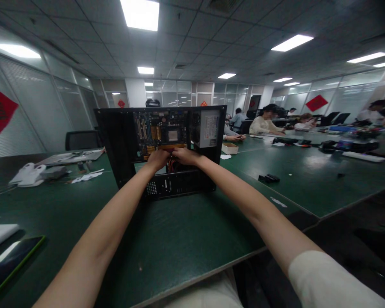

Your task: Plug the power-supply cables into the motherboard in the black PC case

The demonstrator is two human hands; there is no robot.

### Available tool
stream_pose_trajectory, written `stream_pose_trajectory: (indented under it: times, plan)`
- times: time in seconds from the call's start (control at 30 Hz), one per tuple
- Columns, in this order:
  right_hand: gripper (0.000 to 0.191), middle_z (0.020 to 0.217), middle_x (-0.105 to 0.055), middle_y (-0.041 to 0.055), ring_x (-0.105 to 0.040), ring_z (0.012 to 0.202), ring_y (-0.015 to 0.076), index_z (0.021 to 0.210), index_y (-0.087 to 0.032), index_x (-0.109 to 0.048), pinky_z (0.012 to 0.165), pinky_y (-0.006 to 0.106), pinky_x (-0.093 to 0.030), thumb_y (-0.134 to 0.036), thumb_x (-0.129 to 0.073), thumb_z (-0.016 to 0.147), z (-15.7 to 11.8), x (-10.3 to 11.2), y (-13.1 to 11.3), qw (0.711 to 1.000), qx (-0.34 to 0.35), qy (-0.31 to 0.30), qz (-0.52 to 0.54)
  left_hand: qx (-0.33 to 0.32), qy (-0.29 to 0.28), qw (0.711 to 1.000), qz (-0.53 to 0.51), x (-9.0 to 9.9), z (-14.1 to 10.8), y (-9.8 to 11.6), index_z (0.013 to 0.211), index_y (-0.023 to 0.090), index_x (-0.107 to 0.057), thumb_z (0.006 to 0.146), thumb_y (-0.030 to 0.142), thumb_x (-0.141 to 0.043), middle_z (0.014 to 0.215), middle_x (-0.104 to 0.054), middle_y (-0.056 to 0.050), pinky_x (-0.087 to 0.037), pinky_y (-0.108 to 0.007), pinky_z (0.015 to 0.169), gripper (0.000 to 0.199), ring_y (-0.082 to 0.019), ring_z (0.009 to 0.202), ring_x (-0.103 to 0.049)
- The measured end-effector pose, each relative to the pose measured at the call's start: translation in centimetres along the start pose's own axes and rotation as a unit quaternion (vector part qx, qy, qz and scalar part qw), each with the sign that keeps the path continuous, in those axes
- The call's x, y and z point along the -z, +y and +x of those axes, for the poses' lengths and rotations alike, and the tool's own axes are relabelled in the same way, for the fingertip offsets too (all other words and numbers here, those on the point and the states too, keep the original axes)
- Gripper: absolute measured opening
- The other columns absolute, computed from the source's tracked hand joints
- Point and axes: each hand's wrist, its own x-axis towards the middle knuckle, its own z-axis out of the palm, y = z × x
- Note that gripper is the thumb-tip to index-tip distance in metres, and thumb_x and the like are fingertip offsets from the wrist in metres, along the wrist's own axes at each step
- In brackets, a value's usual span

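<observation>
An open black computer case (176, 188) stands on the green table in front of me. Inside it a motherboard (160, 119) faces me, with yellow slots and a square pale processor area. A power supply (209, 128) with a white label sits at the upper right. My left hand (158, 159) and my right hand (184, 156) meet at the lower edge of the motherboard, by a long yellow slot (176, 146). Both have their fingers bent and pressed together; whatever lies between them is hidden. Red and dark cables (171, 166) hang just below.
At the left lie white plastic bags (28, 174), a grey block (53, 172) and a green-edged phone-like slab (13, 261). To the right are a small box (230, 148), black parts (268, 178) and a paper scrap (278, 202). Several people sit at farther tables.
</observation>
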Motion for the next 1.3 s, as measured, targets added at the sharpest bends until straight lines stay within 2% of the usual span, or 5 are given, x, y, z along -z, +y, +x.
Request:
stream_pose_trajectory:
  times: [0.17, 0.5, 0.87, 1.03, 1.3]
  plan:
    - [0.032, 0.137, -0.066, 0.0219, -0.065, 0.125, 0.0305, 0.133, -0.006, -0.063, 0.103, 0.04, -0.052, -0.014, -0.049, 0.106, 0.2, -0.8, -0.1, 0.999, -0.034, 0.017, -0.01, -0.003, 0.005, 1.0, 0.008, -0.3, 0.2, -0.2, 0.123, 0.022, -0.08, 0.102, 0.029, -0.051, 0.127, -0.076, -0.017, -0.057, -0.045, 0.098, 0.037, -0.037, 0.119, -0.072]
    - [0.033, 0.138, -0.066, 0.0234, -0.066, 0.128, 0.0358, 0.131, -0.006, -0.065, 0.102, 0.042, -0.055, -0.017, -0.052, 0.103, 0.1, 0.2, -1.4, 0.996, -0.089, 0.004, -0.017, 0.011, 0.006, 1.0, 0.004, -0.6, 0.2, -0.5, 0.126, 0.025, -0.08, 0.102, 0.034, -0.055, 0.126, -0.077, -0.014, -0.057, -0.042, 0.097, 0.036, -0.036, 0.118, -0.072]
    - [0.035, 0.131, -0.071, 0.0249, -0.07, 0.122, 0.0347, 0.13, -0.005, -0.064, 0.102, 0.042, -0.056, -0.007, -0.048, 0.099, 0.6, 0.1, -1.6, 0.992, -0.12, -0.02, -0.031, 0.04, -0.002, 0.999, -0.023, 0.0, -0.3, -0.1, 0.127, 0.026, -0.079, 0.1, 0.032, -0.054, 0.127, -0.077, -0.012, -0.057, -0.039, 0.097, 0.038, -0.033, 0.119, -0.072]
    - [0.035, 0.128, -0.072, 0.0249, -0.07, 0.123, 0.0345, 0.132, -0.005, -0.063, 0.104, 0.042, -0.055, -0.01, -0.044, 0.103, 0.8, 0.0, -1.7, 0.992, -0.114, -0.031, -0.043, 0.04, -0.002, 0.998, -0.054, -0.4, 0.0, -0.4, 0.122, 0.025, -0.081, 0.101, 0.032, -0.046, 0.123, -0.078, -0.013, -0.057, -0.038, 0.095, 0.041, -0.032, 0.116, -0.073]
    - [0.032, 0.123, -0.073, 0.025, -0.072, 0.118, 0.0335, 0.128, -0.006, -0.065, 0.098, 0.04, -0.057, -0.011, -0.043, 0.105, 0.4, 0.2, -1.9, 0.989, -0.146, -0.028, -0.023, 0.051, 0.01, 0.997, -0.056, -0.3, 0.1, -0.2, 0.121, 0.023, -0.081, 0.101, 0.034, -0.045, 0.121, -0.078, -0.015, -0.058, -0.041, 0.093, 0.043, -0.035, 0.114, -0.074]
